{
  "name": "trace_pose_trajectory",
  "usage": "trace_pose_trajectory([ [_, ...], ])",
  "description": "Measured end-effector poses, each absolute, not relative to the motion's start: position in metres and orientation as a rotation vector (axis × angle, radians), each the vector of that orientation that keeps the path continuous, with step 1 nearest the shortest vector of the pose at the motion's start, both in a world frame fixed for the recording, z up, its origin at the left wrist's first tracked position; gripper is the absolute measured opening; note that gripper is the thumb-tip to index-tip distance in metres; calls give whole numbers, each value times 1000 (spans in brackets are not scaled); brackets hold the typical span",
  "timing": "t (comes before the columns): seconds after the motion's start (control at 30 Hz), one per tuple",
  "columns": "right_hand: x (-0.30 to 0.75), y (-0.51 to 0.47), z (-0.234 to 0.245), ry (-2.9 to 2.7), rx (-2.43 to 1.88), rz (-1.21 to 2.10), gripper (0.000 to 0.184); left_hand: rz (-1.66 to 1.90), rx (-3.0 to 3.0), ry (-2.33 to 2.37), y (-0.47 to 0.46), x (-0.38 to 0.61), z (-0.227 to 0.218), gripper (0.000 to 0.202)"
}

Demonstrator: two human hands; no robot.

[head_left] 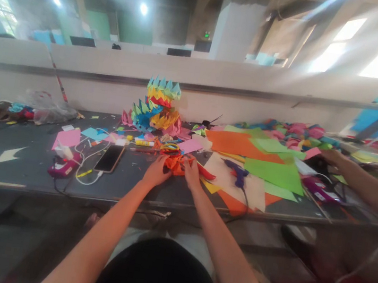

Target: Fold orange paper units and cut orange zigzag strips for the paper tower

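Both hands work on the orange piece at the table's near edge, mid-scene: the left hand grasps its left side, the right hand its right, fingers curled in around it. Exact fingertip contact is too blurred to tell. To do this well, I'd pinch lightly, since thin folds would crush under a hard squeeze; press along creases rather than across them, and keep both sides level. Keeping the wrists clear of the glue gun, lying to the right, seems wise, as its tip may be hot.

The piece looks like crumpled or folded paper, many-edged. Beyond it stands a tiered paper model, rimmed with pointed, crisp triangles. Flat, smooth sheets, orange and green, overlap on the right; a glossy, slab-like phone lies left.
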State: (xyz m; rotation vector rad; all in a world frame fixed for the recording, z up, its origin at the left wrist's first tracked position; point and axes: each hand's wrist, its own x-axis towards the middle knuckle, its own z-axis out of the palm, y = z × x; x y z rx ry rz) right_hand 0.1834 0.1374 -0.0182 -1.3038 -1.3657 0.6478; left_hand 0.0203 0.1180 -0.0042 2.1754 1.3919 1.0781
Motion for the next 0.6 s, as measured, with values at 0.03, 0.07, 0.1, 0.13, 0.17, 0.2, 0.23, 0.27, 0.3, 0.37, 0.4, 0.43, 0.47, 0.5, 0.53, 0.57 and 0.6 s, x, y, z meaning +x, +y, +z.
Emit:
trace_pose_trajectory([
  [0.03, 183, 138, -19, -1354, -1286, 677, 43, 1140, 2119, 1424, 119, 19, -6, 51],
  [0.07, 182, 138, -19, -1347, -1271, 705, 45, 1200, 2066, 1454, 121, 18, -8, 45],
  [0.1, 182, 138, -20, -1344, -1257, 730, 45, 1254, 2022, 1477, 122, 17, -9, 41],
  [0.13, 182, 139, -20, -1344, -1246, 750, 45, 1300, 1990, 1492, 123, 16, -10, 41],
  [0.17, 182, 139, -21, -1343, -1237, 764, 44, 1343, 1964, 1500, 125, 15, -11, 41],
  [0.2, 182, 140, -21, -1343, -1229, 770, 42, 1389, 1935, 1507, 126, 14, -12, 42],
  [0.23, 182, 140, -21, -1344, -1220, 770, 40, 1439, 1901, 1513, 127, 12, -12, 42],
  [0.27, 182, 141, -21, -1348, -1210, 765, 39, 1488, 1862, 1515, 128, 11, -11, 42],
  [0.3, 182, 141, -20, -1352, -1199, 758, 39, 1531, 1823, 1512, 129, 10, -11, 41],
  [0.37, 182, 141, -19, -1363, -1174, 747, 38, 1592, 1758, 1492, 129, 9, -10, 39],
  [0.4, 182, 140, -18, -1367, -1163, 748, 38, 1617, 1723, 1471, 129, 8, -9, 39],
  [0.43, 182, 139, -17, -1368, -1156, 755, 38, 1639, 1687, 1448, 129, 8, -9, 39],
  [0.47, 181, 138, -16, -1366, -1152, 765, 39, 1659, 1652, 1425, 128, 7, -9, 39],
  [0.5, 181, 136, -15, -1361, -1151, 779, 41, 1681, 1617, 1407, 128, 7, -9, 40],
  [0.53, 180, 135, -14, -1356, -1156, 791, 43, 1703, 1586, 1394, 127, 7, -9, 40],
  [0.57, 180, 134, -14, -1349, -1164, 799, 44, 1721, 1569, 1394, 127, 7, -9, 41],
  [0.6, 181, 133, -14, -1343, -1176, 798, 46, 1733, 1570, 1405, 126, 6, -9, 41],
])
